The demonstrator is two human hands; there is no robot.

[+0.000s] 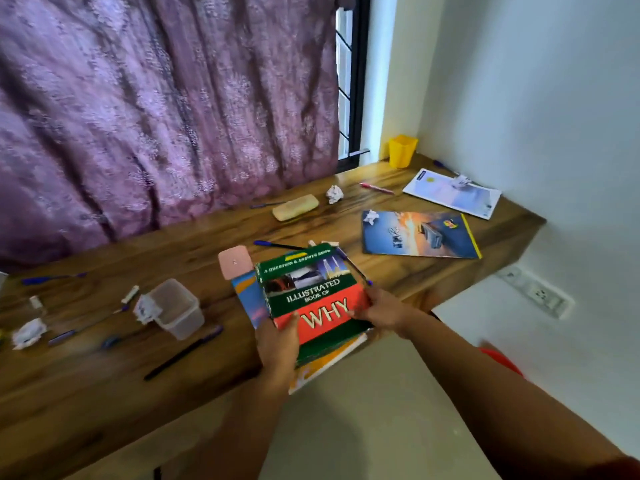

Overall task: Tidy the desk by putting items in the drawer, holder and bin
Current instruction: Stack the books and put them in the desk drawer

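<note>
While both hands grasp it, the left hand [277, 341] on the near-left corner and the right hand [377, 310] on the right edge, the thick "Illustrated Book of Why" [311, 296] sits atop thinner books at the desk [104, 386] front edge. It looks stiff, fairly heavy and glossy, so opposite edges seem the surest hold. Just beyond the book lie a pink eraser [234, 262] and blue pen [277, 244]; a clear plastic box [178, 308] and paper balls crowd its left, and a yellow holder [401, 150] stands far beyond it.

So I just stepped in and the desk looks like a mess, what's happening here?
A person is tidying. The left hand and right hand grip a green and red book stacked on thinner books at the wooden desk's front edge. Pens, crumpled paper balls, a clear plastic box and two notebooks lie scattered; the yellow holder stands in the far corner.
</note>
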